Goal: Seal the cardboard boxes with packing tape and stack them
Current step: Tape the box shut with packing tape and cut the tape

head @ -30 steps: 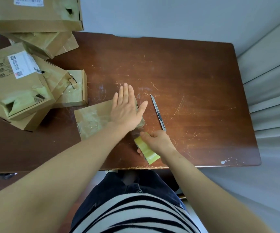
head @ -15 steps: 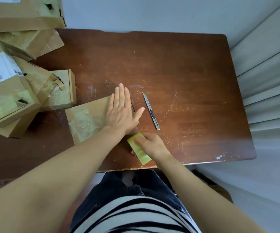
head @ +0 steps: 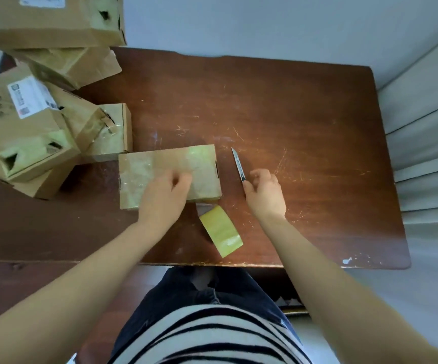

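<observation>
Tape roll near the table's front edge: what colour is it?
Yellow. The tape roll shows best in the head view.

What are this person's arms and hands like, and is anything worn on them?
Both arms are bare as far as the view shows, with no sleeves in sight. The left hand and right hand wear no gloves, and no watch or bracelet shows. Below is a black-and-white striped top over dark trousers.

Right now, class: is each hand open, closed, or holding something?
Left hand: on the box, fingers bent; grip cannot be told.
Right hand: curled at the knife; grip cannot be told.
</observation>
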The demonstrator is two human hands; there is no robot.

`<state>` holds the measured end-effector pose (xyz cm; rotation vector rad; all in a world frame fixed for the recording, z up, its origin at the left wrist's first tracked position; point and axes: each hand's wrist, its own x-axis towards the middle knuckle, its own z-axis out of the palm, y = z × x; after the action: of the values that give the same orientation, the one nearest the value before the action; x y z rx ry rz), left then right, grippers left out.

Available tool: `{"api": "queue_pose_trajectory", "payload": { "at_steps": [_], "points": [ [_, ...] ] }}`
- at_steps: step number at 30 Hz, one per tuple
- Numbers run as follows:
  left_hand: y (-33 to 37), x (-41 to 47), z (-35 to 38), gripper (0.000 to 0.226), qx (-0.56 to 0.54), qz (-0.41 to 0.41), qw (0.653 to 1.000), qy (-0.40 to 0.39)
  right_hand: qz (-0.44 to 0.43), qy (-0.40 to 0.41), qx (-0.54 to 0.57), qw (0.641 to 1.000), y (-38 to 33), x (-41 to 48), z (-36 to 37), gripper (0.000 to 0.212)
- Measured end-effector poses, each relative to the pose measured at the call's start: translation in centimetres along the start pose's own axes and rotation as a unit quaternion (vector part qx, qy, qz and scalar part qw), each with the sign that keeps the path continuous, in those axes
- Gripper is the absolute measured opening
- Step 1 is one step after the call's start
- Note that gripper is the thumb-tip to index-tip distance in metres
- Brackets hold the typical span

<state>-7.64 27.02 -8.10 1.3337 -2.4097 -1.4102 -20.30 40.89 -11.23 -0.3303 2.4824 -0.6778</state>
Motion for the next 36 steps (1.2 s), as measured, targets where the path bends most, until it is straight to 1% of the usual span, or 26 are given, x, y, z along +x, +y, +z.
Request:
{"api": "queue_pose_trajectory", "payload": {
  "at_steps": [1,3,4,5,6,7,10,14,15,17,18,20,21,23,24,26,27,29,31,32,33,36],
  "points": [
    [0.1,-1.0,-0.2,0.041,-0.027,-0.086,0.994,-0.058,-0.011,-0.007,-0.039,0.999,-0.1,0.9,0.2,0.039],
    [0.3,-2.8,-0.2,0.047,-0.050,-0.221,0.960,-0.162,-0.028,-0.027,-0.110,0.993,-0.4,2.0,0.5,0.054],
    [0.5,-3.6,0.0,0.053,-0.065,-0.272,0.938,-0.202,-0.033,-0.035,-0.133,0.990,-0.5,2.3,0.7,0.056],
    [0.6,-4.1,0.3,0.059,-0.107,-0.315,0.915,-0.228,-0.038,-0.038,-0.146,0.988,-0.5,2.6,0.9,0.054],
    [0.7,-4.4,0.8,0.062,-0.166,-0.345,0.893,-0.235,-0.041,-0.042,-0.149,0.987,-0.5,2.9,1.1,0.050],
    [0.8,-4.4,1.4,0.062,-0.221,-0.363,0.876,-0.228,-0.042,-0.044,-0.144,0.988,-0.5,3.1,1.2,0.045],
    [0.9,-4.4,2.9,0.044,-0.342,-0.396,0.834,-0.175,-0.032,-0.060,-0.108,0.992,-0.1,3.7,1.0,0.038],
    [1.4,-3.9,3.9,0.022,-0.464,-0.397,0.784,-0.108,-0.034,-0.069,-0.071,0.995,0.6,4.0,0.1,0.037],
    [1.3,-3.8,4.0,0.023,-0.487,-0.395,0.774,-0.094,-0.042,-0.070,-0.076,0.994,0.8,4.0,-0.1,0.036],
    [1.1,-3.6,4.2,0.027,-0.501,-0.398,0.765,-0.065,-0.061,-0.070,-0.088,0.992,0.9,3.9,-0.3,0.035],
    [1.0,-3.6,4.3,0.025,-0.510,-0.402,0.759,-0.047,-0.067,-0.068,-0.075,0.993,0.9,3.8,-0.5,0.034],
    [1.1,-3.7,4.6,0.018,-0.522,-0.418,0.744,-0.009,-0.064,-0.074,-0.015,0.995,0.6,3.6,-0.9,0.030],
    [1.2,-3.7,4.6,0.019,-0.517,-0.422,0.744,-0.001,-0.059,-0.082,0.014,0.995,0.3,3.4,-1.1,0.028],
    [1.2,-3.7,4.6,0.017,-0.486,-0.418,0.767,0.002,-0.065,-0.099,0.038,0.992,-0.4,2.9,-1.5,0.023],
    [1.0,-3.7,4.6,0.018,-0.466,-0.414,0.782,0.001,-0.073,-0.111,0.046,0.990,-0.7,2.7,-1.7,0.024],
    [0.8,-3.6,4.6,0.024,-0.435,-0.411,0.801,0.004,-0.105,-0.139,0.056,0.983,-1.3,2.2,-2.3,0.035],
    [0.7,-3.5,4.6,0.026,-0.424,-0.410,0.808,0.007,-0.128,-0.156,0.054,0.978,-1.5,2.0,-2.6,0.034],
    [0.9,-3.5,4.6,0.020,-0.408,-0.407,0.817,0.006,-0.165,-0.197,0.050,0.965,-1.9,1.6,-3.4,0.023],
    [1.1,-3.5,4.6,0.012,-0.400,-0.403,0.823,0.000,-0.176,-0.248,0.050,0.951,-2.2,1.3,-4.0,0.013],
    [1.1,-3.5,4.7,0.013,-0.398,-0.403,0.824,0.000,-0.187,-0.262,0.027,0.946,-2.3,1.2,-4.3,0.011],
    [1.2,-3.5,4.6,0.015,-0.398,-0.402,0.824,0.001,-0.209,-0.262,-0.020,0.942,-2.4,1.2,-4.3,0.011],
    [1.1,-3.5,4.8,0.013,-0.402,-0.397,0.825,0.009,-0.277,-0.233,-0.195,0.912,-3.1,0.8,-4.4,0.015]
  ]
}}
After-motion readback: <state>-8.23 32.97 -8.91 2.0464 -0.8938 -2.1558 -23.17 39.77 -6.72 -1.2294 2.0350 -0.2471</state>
